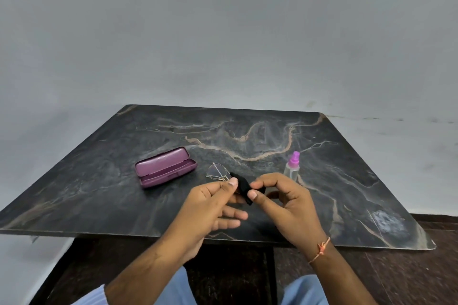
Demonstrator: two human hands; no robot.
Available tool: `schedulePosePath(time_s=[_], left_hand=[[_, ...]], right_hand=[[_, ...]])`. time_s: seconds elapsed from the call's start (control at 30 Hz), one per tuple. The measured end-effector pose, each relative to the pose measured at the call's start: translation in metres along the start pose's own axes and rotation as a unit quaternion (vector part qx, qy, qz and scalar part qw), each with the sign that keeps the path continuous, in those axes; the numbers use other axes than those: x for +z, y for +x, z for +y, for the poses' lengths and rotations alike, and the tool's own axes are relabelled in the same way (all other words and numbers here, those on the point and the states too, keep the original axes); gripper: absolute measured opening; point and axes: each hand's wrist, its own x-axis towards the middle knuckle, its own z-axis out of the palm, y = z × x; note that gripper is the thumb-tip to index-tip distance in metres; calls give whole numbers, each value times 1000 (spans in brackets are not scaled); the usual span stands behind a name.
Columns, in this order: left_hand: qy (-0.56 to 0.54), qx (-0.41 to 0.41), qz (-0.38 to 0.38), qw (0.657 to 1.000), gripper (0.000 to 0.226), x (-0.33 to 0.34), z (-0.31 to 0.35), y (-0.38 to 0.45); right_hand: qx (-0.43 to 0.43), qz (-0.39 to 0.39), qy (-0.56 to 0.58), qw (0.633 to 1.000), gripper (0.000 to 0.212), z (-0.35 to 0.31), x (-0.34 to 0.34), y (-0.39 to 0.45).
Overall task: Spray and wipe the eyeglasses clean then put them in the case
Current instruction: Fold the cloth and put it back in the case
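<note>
Fingers of both hands pinch black cloth over eyeglasses, between case and spray bottle.

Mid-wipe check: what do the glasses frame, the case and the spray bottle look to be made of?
Eyeglasses: thin, pale, wire-like frame, probably metal, with clear lenses. Case: purple hard shell with a dull sheen, likely plastic or a leatherette cover; I can't tell which. Spray bottle: see-through body, probably clear plastic, with an opaque pink plastic-looking nozzle.

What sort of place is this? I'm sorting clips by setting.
Probably a plain room at home: a dark marble-patterned table against a bare grey wall, holding only a purple glasses case and spray bottle.
</note>
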Motion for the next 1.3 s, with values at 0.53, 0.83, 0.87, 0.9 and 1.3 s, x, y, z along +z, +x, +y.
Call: schedulePosePath(time_s=[0.53,0.83,0.87,0.9,1.3], left_hand=[[-8,114,27,993,14,-44,2,-2],[2,127,56,990,15,-55,-3,-11],[-2,128,56,990,14,-56,-3,-11],[-4,130,52,990,14,-58,-3,-11],[-10,137,57,989,13,-63,-7,-18]], right_hand=[[82,-37,-25,996,26,-25,45,11],[92,-19,31,995,11,-33,47,13],[90,-30,23,995,13,-34,47,11],[85,-37,8,996,16,-36,47,9],[4,0,-91,996,19,-45,49,1]])
